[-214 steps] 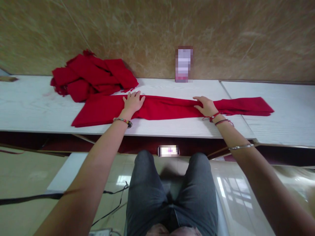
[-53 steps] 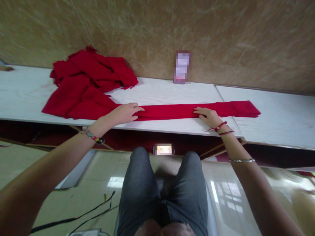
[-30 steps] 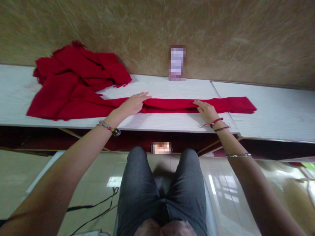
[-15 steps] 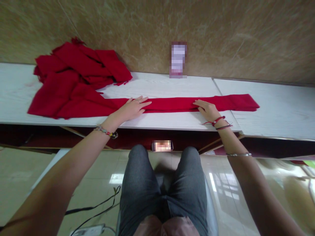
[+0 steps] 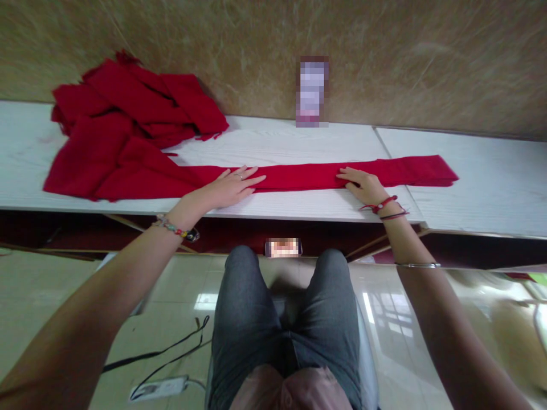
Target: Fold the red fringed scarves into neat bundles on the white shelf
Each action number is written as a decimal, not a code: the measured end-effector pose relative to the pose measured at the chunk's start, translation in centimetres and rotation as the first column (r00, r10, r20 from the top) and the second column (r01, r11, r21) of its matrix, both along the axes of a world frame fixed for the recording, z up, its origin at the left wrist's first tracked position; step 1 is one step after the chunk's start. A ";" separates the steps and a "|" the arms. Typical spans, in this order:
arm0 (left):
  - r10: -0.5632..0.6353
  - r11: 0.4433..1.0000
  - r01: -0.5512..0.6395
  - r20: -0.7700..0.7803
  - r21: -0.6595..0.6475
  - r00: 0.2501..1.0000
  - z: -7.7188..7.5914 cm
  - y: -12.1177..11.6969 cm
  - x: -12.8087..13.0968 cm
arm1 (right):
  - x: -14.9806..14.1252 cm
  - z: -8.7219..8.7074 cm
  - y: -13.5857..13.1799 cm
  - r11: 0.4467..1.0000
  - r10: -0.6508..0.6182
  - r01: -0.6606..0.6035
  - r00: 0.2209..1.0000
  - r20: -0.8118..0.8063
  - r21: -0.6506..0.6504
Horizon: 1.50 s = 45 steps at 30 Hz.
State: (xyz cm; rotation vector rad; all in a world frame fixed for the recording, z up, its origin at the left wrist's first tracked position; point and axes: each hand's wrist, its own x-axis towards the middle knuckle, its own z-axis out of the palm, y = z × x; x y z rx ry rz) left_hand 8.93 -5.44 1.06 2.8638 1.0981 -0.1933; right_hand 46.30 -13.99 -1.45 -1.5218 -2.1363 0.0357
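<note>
At the left of the white table [image 5: 21,154], a red pile [image 5: 149,102] lies rumpled by the wall [image 5: 405,62], fringe showing. Just in front spreads the wide, unfolded-looking end of a red cloth [image 5: 301,176]; where it meets the pile, I cannot tell whether it touches or overlaps. The cloth then narrows into a folded strip along the table. On it rests the left hand [image 5: 235,185], palm down, fingers spread, clasping nothing. Between the hands the strip lies fairly flat, its near edge showing layers. The right hand [image 5: 359,185] sits farther along, fingers loosely bent on the cloth; whether they pinch a layer, I cannot tell. Beyond, the squared end crosses the table's seam [image 5: 382,142].

Good smoothing here seems to call for light, even pressure, with one hand anchoring while the other strokes outward, keeping the layered edges lined up and the fold unskewed.
</note>
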 end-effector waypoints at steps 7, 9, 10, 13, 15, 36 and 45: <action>0.005 1.000 -0.005 0.003 0.001 1.000 -0.1 1.7 -0.7 | 0.5 -0.1 -0.1 0.998 -0.060 0.060 0.998 0.007 0.029; -0.016 1.000 0.015 0.028 0.020 0.999 -0.1 2.1 -0.8 | 0.4 -0.1 -0.1 0.991 -0.125 0.124 0.992 0.030 0.048; -0.034 0.999 0.032 0.048 0.036 0.998 0.0 2.2 -0.7 | 0.4 -0.1 -0.1 0.987 -0.154 0.151 0.987 0.044 0.055; -0.118 0.990 0.105 0.139 0.095 0.983 0.3 1.8 0.2 | 0.2 0.1 -0.1 0.974 -0.222 0.215 0.971 0.094 0.078; -0.194 0.977 0.170 0.198 0.131 0.961 0.5 1.4 1.4 | 0.0 0.2 -0.1 0.965 -0.256 0.245 0.958 0.127 0.094; -0.241 0.971 0.213 0.431 0.113 0.870 -1.4 1.4 5.8 | 0.0 0.8 -0.7 0.981 -0.120 0.122 0.993 -0.023 0.152; -0.231 0.973 0.189 0.446 0.136 0.865 -1.7 1.5 5.8 | 0.1 0.7 -0.2 0.976 -0.162 0.157 0.987 0.021 0.149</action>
